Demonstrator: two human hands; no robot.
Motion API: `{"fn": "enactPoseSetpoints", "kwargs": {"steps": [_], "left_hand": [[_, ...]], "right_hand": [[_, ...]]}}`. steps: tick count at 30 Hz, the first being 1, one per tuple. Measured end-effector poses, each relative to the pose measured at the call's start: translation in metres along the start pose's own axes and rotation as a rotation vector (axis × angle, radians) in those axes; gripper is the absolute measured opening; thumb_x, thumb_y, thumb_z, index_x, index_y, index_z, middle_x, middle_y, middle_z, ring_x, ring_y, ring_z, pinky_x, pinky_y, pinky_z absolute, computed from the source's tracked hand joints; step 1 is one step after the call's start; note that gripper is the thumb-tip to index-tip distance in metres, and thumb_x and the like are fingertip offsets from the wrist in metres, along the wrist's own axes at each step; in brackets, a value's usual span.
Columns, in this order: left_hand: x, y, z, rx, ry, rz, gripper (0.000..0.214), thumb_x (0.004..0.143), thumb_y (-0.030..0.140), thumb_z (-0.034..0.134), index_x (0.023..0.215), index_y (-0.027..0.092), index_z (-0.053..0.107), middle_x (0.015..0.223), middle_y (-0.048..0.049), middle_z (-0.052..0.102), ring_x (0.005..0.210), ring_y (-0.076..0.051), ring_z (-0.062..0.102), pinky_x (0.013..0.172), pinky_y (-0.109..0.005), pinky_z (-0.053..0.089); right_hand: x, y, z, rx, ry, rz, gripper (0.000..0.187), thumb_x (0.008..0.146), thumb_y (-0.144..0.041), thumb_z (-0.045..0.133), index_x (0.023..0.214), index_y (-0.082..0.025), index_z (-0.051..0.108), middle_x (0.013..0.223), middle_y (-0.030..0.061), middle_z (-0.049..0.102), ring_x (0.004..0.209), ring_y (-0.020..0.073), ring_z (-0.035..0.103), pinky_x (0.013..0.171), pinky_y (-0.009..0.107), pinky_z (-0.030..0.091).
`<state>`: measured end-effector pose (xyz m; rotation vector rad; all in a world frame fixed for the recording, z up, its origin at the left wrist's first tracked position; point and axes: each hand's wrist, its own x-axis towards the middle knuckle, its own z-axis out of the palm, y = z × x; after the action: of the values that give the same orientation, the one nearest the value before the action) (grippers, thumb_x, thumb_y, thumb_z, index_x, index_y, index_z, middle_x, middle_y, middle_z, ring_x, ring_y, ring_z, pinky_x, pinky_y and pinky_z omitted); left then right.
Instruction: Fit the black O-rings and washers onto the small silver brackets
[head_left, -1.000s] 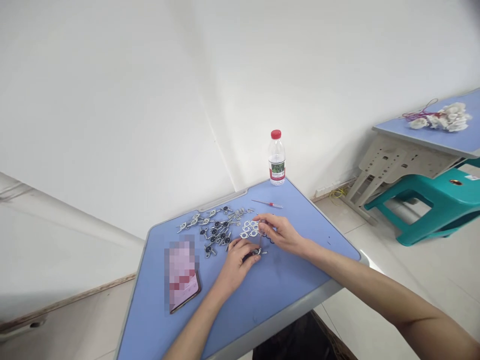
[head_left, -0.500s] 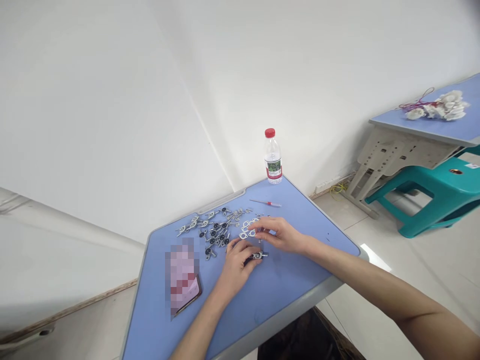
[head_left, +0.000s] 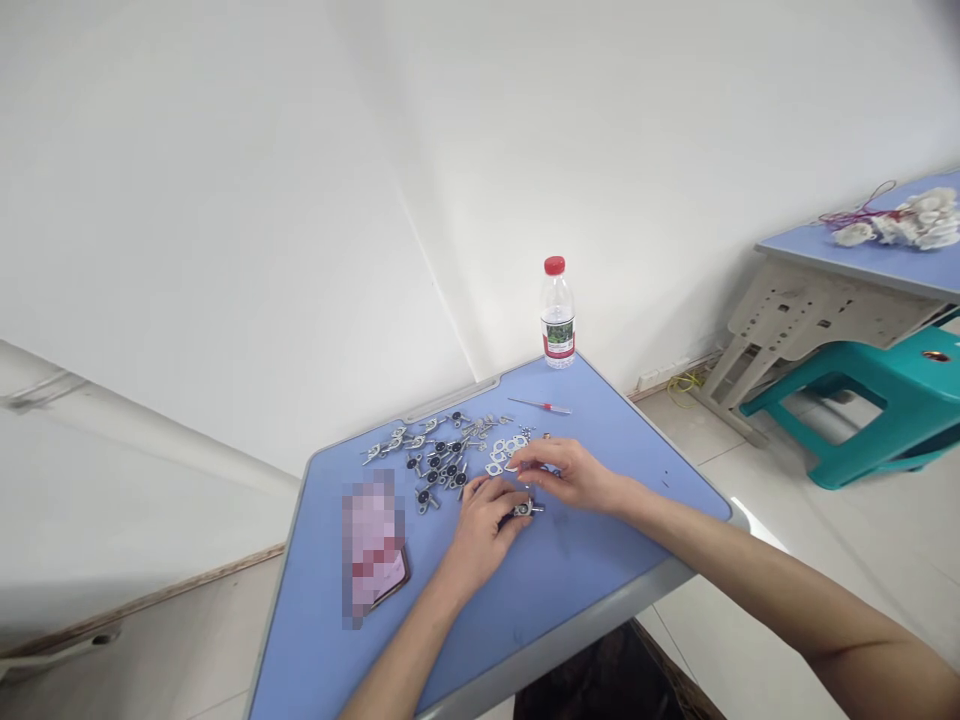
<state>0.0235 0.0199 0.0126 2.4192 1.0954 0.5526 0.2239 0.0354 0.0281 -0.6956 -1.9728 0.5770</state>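
Observation:
My left hand [head_left: 484,525] rests on the blue desk [head_left: 600,570], its fingers closed on a small metal fitting [head_left: 525,509]. The fitting has a thin pin pointing right, and its left part is hidden under my fingers. Just above it is my right hand [head_left: 574,475], thumb and fingers bent together in a pinch. Whatever lies between those fingertips is too small to make out. Flat pale oval plates with holes [head_left: 495,467] lie beyond the right fingertips. Left of them are several metal fittings with black round discs [head_left: 435,462].
A phone [head_left: 375,550], partly blurred, lies at the left. Small metal pieces [head_left: 480,428] and a screwdriver with a clear-and-red handle [head_left: 551,407] are farther back. A red-capped bottle [head_left: 558,330] stands at the far corner. A green stool [head_left: 847,400] is at the right.
My right hand has drawn back from the oval plates to just above the fitting. My left hand stays closed on the fitting. The whole view has shifted slightly.

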Motion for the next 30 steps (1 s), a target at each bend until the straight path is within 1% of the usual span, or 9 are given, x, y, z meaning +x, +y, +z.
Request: {"fn": "enactPoseSetpoints", "kwargs": {"steps": [2,5,9,11,13,16,21,25,30], "left_hand": [[0.0,0.0,0.001,0.004,0.004,-0.002,0.016,0.089,0.025,0.062,0.102,0.027,0.07,0.101,-0.0025,0.067,0.102,-0.021,0.06,0.103,-0.048,0.034],[0.0,-0.001,0.002,0.008,0.014,-0.001,0.016,0.089,0.026,0.061,0.101,0.027,0.07,0.103,-0.0033,0.067,0.103,-0.022,0.059,0.102,-0.047,0.035],[0.0,-0.002,0.003,0.005,0.019,-0.005,0.017,0.089,0.028,0.061,0.103,0.028,0.07,0.104,-0.0034,0.067,0.102,-0.022,0.06,0.102,-0.047,0.035],[0.0,-0.003,0.003,0.001,0.016,-0.012,0.017,0.089,0.03,0.061,0.103,0.028,0.07,0.1,-0.0033,0.068,0.099,-0.021,0.061,0.103,-0.048,0.034],[0.0,-0.003,0.004,-0.001,0.018,-0.016,0.016,0.088,0.029,0.062,0.102,0.027,0.07,0.096,-0.0028,0.068,0.097,-0.021,0.061,0.103,-0.048,0.034],[0.0,-0.002,0.004,-0.002,0.036,-0.017,0.015,0.088,0.028,0.062,0.1,0.028,0.071,0.097,-0.0025,0.068,0.098,-0.021,0.061,0.103,-0.048,0.034],[0.0,-0.001,0.004,-0.009,0.044,-0.008,0.015,0.088,0.026,0.061,0.1,0.029,0.071,0.104,-0.0019,0.069,0.101,-0.021,0.061,0.102,-0.047,0.035],[0.0,-0.002,0.006,-0.012,0.057,-0.01,0.013,0.088,0.025,0.062,0.097,0.027,0.071,0.099,-0.0022,0.069,0.097,-0.021,0.062,0.102,-0.047,0.035],[-0.001,0.0,0.005,-0.011,0.071,-0.011,0.015,0.088,0.027,0.061,0.098,0.029,0.072,0.094,-0.0021,0.07,0.094,-0.021,0.062,0.101,-0.048,0.037]], "right_hand": [[-0.001,0.003,0.005,-0.055,0.047,0.025,0.013,0.094,-0.029,0.053,0.095,-0.019,0.062,0.077,0.0017,0.066,0.068,0.0127,0.06,0.067,0.025,0.049],[-0.003,0.006,0.009,-0.097,0.081,0.017,0.011,0.093,-0.029,0.054,0.095,-0.019,0.06,0.075,0.0006,0.065,0.065,0.0122,0.058,0.066,0.025,0.048],[-0.003,0.003,0.001,-0.104,-0.023,-0.059,0.019,0.097,-0.028,0.048,0.11,-0.019,0.06,0.085,0.0042,0.068,0.073,0.0138,0.06,0.072,0.027,0.049],[-0.003,0.0,-0.005,-0.078,-0.094,-0.065,0.026,0.099,-0.025,0.043,0.119,-0.019,0.058,0.094,0.0071,0.068,0.082,0.0155,0.061,0.076,0.029,0.049],[-0.003,-0.002,-0.008,-0.033,-0.118,-0.064,0.029,0.1,-0.023,0.039,0.123,-0.018,0.056,0.097,0.0082,0.067,0.087,0.0161,0.062,0.079,0.029,0.049],[-0.001,-0.004,-0.005,-0.017,-0.094,-0.079,0.026,0.1,-0.024,0.04,0.117,-0.019,0.059,0.09,0.0064,0.068,0.082,0.0154,0.062,0.077,0.028,0.05],[0.0,-0.005,0.003,-0.101,-0.052,-0.113,0.022,0.099,-0.024,0.041,0.103,-0.019,0.061,0.08,0.005,0.067,0.074,0.0149,0.061,0.073,0.028,0.05],[0.0,-0.005,0.004,-0.129,0.03,-0.106,0.019,0.098,-0.022,0.043,0.098,-0.019,0.061,0.078,0.0044,0.067,0.071,0.0144,0.061,0.069,0.026,0.049],[-0.002,-0.006,0.005,-0.15,0.069,-0.091,0.017,0.098,-0.024,0.044,0.095,-0.02,0.061,0.078,0.0039,0.067,0.07,0.0145,0.061,0.066,0.025,0.05]]}}
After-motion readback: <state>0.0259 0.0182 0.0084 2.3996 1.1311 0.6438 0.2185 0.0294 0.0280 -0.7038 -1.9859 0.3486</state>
